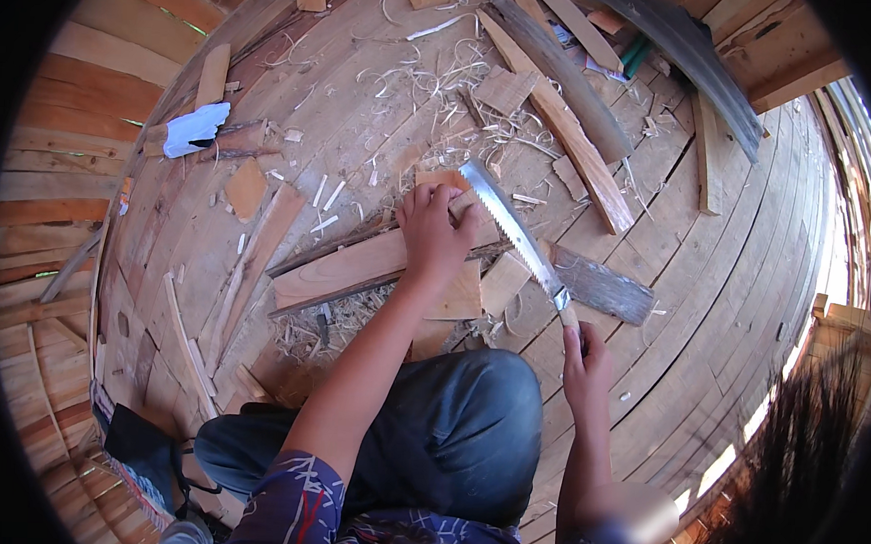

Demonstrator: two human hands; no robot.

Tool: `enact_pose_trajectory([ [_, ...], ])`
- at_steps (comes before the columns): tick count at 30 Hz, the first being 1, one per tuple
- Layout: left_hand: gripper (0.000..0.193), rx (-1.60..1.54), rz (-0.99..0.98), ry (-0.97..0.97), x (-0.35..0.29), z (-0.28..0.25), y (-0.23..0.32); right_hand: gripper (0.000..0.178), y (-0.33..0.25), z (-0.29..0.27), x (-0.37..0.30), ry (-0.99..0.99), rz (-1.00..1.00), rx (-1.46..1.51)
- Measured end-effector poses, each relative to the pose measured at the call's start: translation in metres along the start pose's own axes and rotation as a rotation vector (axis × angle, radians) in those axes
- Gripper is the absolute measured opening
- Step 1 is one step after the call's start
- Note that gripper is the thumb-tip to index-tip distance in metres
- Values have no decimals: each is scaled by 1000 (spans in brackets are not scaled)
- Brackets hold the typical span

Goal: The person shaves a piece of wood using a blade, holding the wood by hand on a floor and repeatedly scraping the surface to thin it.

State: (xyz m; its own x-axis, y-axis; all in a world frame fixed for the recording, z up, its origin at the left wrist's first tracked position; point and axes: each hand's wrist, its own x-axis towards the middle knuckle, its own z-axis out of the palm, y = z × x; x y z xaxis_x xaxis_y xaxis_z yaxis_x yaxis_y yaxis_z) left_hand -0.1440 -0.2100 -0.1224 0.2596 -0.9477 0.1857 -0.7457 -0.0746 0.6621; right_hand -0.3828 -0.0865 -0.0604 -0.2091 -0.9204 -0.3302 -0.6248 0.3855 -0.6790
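My right hand (588, 366) is closed around the pale wooden handle of a handsaw (516, 231). The saw's bright, curved blade slants up and leftward, its toothed edge facing my left hand (435, 232). That hand is closed on a small wooden piece (463, 206), with the blade close beside it; whether the teeth touch the wood I cannot tell. Beneath my left hand and forearm lies a wooden plank (335, 271) with a bark-like dark edge. Short board offcuts (503, 282) lie under and beside the blade.
Curly shavings (404, 84) litter the plank floor ahead. A long board (565, 133) and a grey slab (603, 286) lie to the right. Leftward are a white crumpled sheet (197, 129) and thin strips (191, 345). My bent knee (473, 427) is close below the work.
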Motion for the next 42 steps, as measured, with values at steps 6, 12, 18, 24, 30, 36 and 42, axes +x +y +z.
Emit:
enact_pose_trajectory([
  [6, 38, 119, 307, -74, -2, 7, -15, 33, -6, 14, 16, 4, -27, -53],
  [12, 33, 146, 250, -144, -8, 3, 2, 29, 6, 22, 22, 59, -296, -218],
  [18, 32, 180, 258, -114, -11, 4, 6, 24, 3, 33, 19, 35, -267, -91],
  [24, 40, 251, 265, -151, -10, 0, 4, 27, -3, 45, 25, -27, -394, -107],
  [30, 47, 251, 276, -143, -10, -2, 8, 28, 0, 47, 25, -69, -353, -120],
  [36, 47, 254, 260, -150, -11, -3, 6, 23, 1, 47, 17, -117, -330, -134],
  [42, 45, 226, 251, -133, -11, 1, 6, 32, 6, 44, 12, -88, -352, -147],
])
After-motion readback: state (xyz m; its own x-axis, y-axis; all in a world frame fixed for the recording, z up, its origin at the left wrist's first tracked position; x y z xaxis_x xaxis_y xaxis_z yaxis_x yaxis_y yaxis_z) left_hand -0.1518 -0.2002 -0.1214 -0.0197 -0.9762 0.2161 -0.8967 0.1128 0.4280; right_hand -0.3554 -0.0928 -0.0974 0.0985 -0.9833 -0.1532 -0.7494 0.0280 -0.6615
